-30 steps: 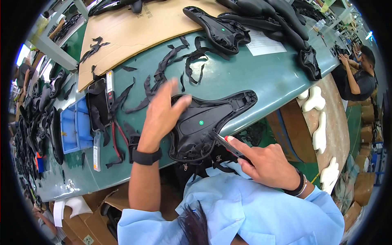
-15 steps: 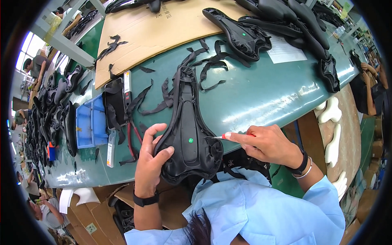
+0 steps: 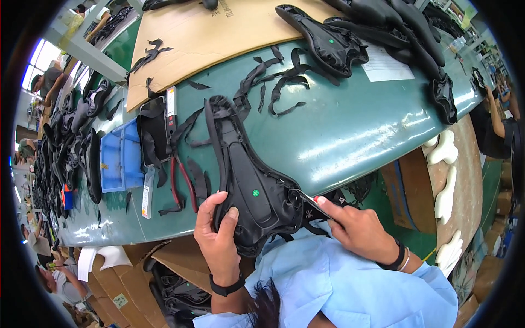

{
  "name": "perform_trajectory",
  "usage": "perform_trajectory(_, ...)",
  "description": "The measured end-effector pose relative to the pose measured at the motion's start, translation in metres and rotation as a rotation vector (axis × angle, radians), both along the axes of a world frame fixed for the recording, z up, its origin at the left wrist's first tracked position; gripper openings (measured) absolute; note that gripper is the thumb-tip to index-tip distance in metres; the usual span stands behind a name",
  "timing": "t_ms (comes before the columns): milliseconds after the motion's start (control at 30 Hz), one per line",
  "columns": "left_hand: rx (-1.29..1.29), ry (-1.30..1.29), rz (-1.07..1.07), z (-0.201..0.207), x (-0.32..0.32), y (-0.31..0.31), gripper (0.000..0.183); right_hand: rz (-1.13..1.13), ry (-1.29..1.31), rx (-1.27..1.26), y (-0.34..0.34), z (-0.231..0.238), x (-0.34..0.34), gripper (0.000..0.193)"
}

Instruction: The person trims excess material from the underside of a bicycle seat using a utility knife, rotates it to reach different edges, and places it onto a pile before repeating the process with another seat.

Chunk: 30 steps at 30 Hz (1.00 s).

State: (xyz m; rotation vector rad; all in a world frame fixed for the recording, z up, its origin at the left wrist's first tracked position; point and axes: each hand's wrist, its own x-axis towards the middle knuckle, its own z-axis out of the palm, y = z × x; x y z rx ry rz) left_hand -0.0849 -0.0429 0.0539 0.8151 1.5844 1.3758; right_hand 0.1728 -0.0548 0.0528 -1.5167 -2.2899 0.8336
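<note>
"Black saddle (image 3: 246,169), underside up. Where is it, exactly?"

"At the near edge of the table (image 3: 350,136), narrow end pointing away over the top, wide end close to the blue shirt (image 3: 339,273). Whether it rests on the table, I can't tell."

"And the fingers?"

"The left hand (image 3: 217,238) grips the saddle's left side, thumb on the underside, other fingers curled at the rim. The right hand (image 3: 363,232) is closed round a knife (image 3: 309,199), whose tip seems to touch the right rim near the wide end."

"Which step is that?"

"Trimming along the rim, I'd judge, from the blade's place and the black strips (image 3: 254,76) lying about."

"What does the next move call for?"

"A steady left grip, I'd say, and the blade guided closely along that rim."
</note>
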Motion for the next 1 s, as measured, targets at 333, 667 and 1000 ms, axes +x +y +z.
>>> perform_trajectory(333,0.054,0.194,0.024,-0.012,0.020,-0.028,0.025,-0.107,0.487,0.132,0.076,-0.013,-0.049,0.058)
perform_trajectory(667,0.349,1.000,-0.604,-0.002,0.055,0.056,0.019,-0.148,0.582,-0.204,0.109,0.007,-0.031,0.044)
perform_trajectory(1000,0.195,0.624,-0.846,-0.009,0.054,0.083,0.021,0.068,0.126,0.083,0.074,0.020,0.050,0.047)
